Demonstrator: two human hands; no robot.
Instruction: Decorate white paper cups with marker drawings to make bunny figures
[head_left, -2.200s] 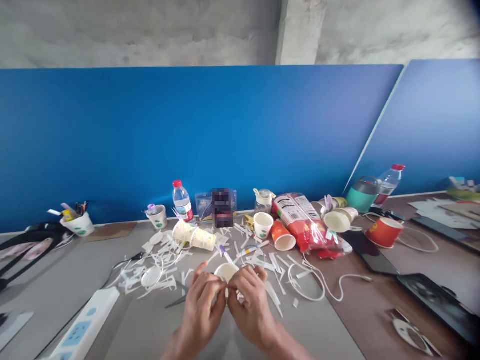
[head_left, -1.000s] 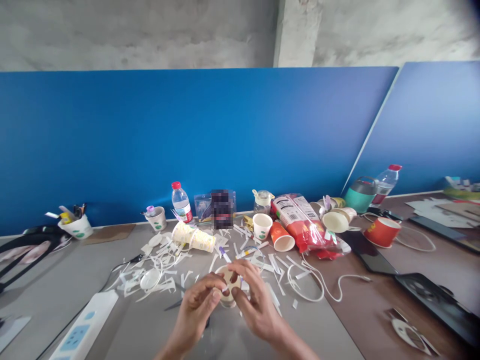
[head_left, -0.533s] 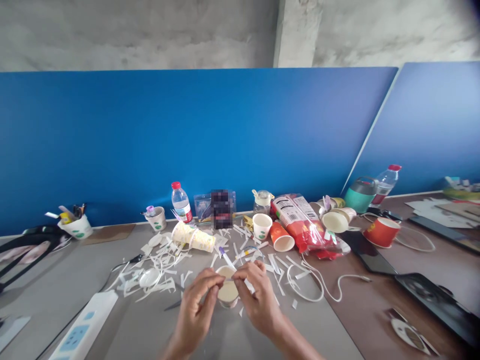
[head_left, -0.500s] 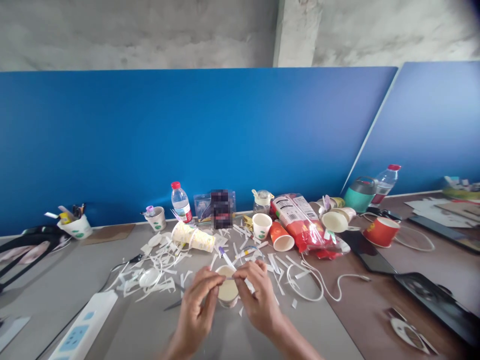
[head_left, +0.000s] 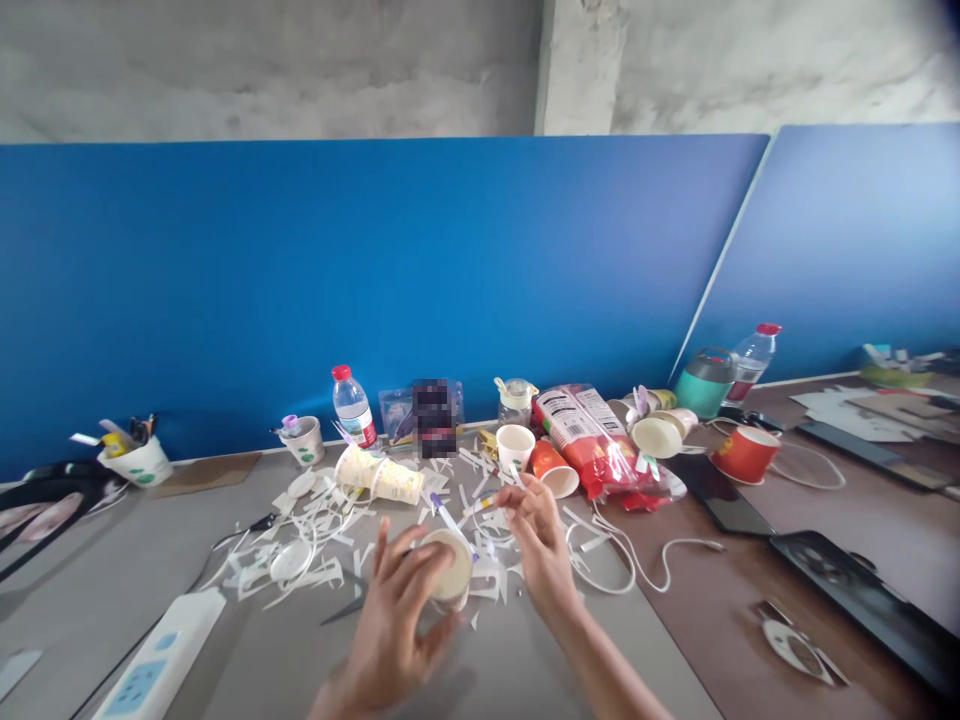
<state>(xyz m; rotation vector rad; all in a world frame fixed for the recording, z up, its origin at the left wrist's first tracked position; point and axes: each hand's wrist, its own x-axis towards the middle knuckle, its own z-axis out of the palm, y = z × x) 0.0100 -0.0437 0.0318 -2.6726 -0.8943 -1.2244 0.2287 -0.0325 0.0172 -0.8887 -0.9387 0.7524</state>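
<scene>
On the grey table in front of me stands a paper cup (head_left: 455, 578), its pale round top facing up. My left hand (head_left: 405, 605) is at its left side, open, with fingers spread and partly covering it; whether they touch it I cannot tell. My right hand (head_left: 541, 540) is raised to the right of the cup, thumb and fingers drawn together. What they pinch, if anything, is too small to make out. Just left of those fingertips lies a pen-like stick with a yellow band (head_left: 480, 505). A purple-capped marker (head_left: 444, 510) lies behind the cup.
White paper scraps (head_left: 330, 575) and cables litter the table. Behind stand a water bottle (head_left: 352, 408), a white paper cup (head_left: 516, 446), a tipped orange cup (head_left: 555, 470) and a red package (head_left: 592, 445). A power strip (head_left: 161, 655) lies front left, a black phone (head_left: 855, 600) right.
My hands have parted from a pinch together above the cup. The left opened and now lies by the cup's left side; the right moved up and to the right. The view shifted slightly.
</scene>
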